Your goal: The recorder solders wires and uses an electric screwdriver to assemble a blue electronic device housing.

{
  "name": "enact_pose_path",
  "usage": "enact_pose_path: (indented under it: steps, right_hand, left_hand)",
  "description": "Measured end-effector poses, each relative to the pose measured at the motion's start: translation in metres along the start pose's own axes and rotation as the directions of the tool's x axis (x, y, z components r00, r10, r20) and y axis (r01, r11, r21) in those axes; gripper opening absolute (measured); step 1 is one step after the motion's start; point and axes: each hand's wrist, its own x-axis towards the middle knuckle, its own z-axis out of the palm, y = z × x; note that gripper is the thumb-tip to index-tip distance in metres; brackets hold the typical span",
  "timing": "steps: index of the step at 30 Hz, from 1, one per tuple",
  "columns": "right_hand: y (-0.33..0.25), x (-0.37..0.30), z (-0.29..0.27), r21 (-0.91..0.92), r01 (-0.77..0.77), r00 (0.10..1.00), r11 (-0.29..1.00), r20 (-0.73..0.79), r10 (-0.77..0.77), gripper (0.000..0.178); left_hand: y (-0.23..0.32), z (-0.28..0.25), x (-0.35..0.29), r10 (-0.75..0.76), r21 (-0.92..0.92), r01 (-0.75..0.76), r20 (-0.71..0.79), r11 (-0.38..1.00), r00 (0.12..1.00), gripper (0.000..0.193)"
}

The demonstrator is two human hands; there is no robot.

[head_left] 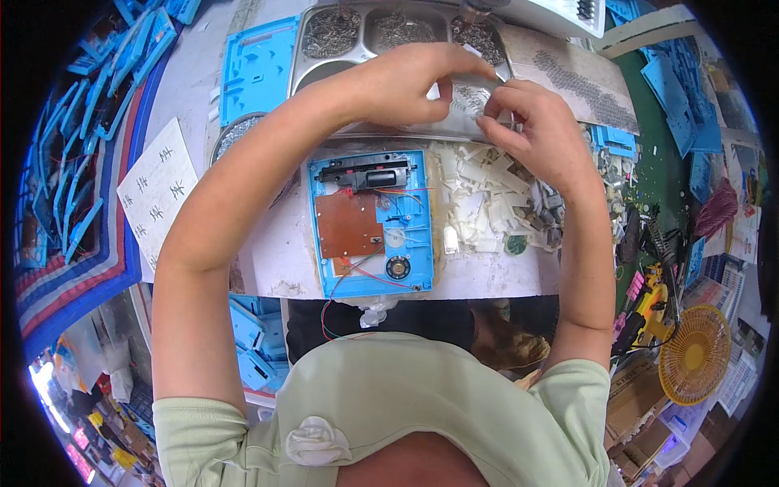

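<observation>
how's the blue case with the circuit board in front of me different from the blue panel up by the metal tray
The blue case lies open in front of the person and holds a brown circuit board, a black part, a small round speaker and red and green wires. The blue panel, left of the metal tray, holds no board or wires. The case lies nearer than the panel, which is beyond the left forearm. Both are flat, rectangular, light blue plastic.
</observation>
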Motion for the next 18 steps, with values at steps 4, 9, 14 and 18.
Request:
enact_pose_path:
  steps: [4, 9, 14, 18]
  right_hand:
    - [-0.002, 0.002, 0.001, 0.162, -0.082, 0.996, 0.983, 0.039, 0.077, 0.019]
    - [0.012, 0.006, 0.025, -0.056, 0.218, 0.941, 0.974, -0.253, -0.225, 0.015]
    - [0.005, 0.019, 0.051, -0.154, 0.331, 0.843, 0.931, -0.396, -0.365, 0.018]
    - [-0.004, 0.026, 0.057, -0.165, 0.324, 0.854, 0.932, -0.374, -0.363, 0.021]
  left_hand:
    - [-0.013, 0.001, -0.009, 0.076, 0.095, -0.084, 0.082, 0.992, 0.994, 0.03]
    - [0.006, -0.012, -0.017, -0.425, -0.36, 0.544, 0.361, 0.758, 0.83, 0.02]
    - [0.006, -0.022, -0.018, -0.52, -0.565, 0.763, 0.571, 0.313, 0.636, 0.032]
    - [-0.003, -0.026, -0.02, -0.448, -0.549, 0.83, 0.72, 0.1, 0.531, 0.033]
